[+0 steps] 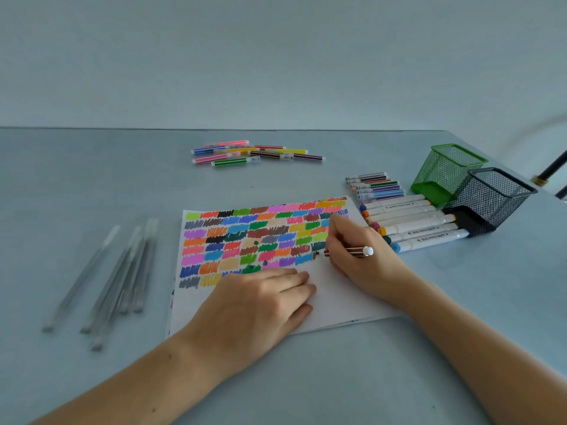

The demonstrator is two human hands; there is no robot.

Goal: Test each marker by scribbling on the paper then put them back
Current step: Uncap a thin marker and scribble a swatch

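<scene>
A white paper (334, 299) lies in front of me, its upper part filled with rows of coloured scribbles. My right hand (359, 256) grips a brown striped marker (352, 251) with a white end, its tip touching the paper at the right end of a scribble row. My left hand (260, 299) rests flat on the paper's lower middle, fingers straight. Several thin coloured markers (254, 153) lie loose at the back of the table. More thin markers (374, 185) and thick white-bodied markers (411, 222) lie to the right of the paper.
A green mesh holder (445, 173) and a black mesh holder (487, 200) lie tipped at the right. Several clear pens (122, 271) lie left of the paper. The table's far edge meets a plain wall; a dark rod shows at far right (552, 167).
</scene>
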